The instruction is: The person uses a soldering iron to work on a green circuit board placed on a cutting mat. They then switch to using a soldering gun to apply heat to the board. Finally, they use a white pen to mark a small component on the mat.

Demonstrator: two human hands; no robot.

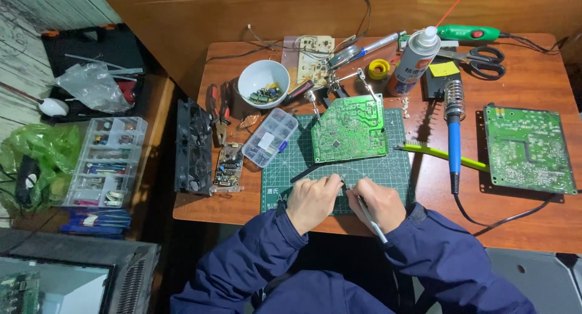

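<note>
My left hand (312, 200) and my right hand (379, 202) rest side by side on the near edge of a green cutting mat (291, 159). The right hand grips a thin metal tool (371, 220) like a pen, its shaft running back toward my sleeve. The left hand's fingers are curled beside the tool's tip, pinching something too small to make out. Above the hands, a green circuit board (350, 129) is held tilted by the clips of a helping-hands stand (339, 80).
A blue-handled soldering iron (453, 138) stands in its holder at right, beside a second green circuit board (528, 149) and a yellow brush (445, 156). A white bowl (262, 80) of parts, clear parts box (270, 137), pliers (218, 111), spray can (415, 59), scissors (482, 60) and black fans (193, 147) surround the mat.
</note>
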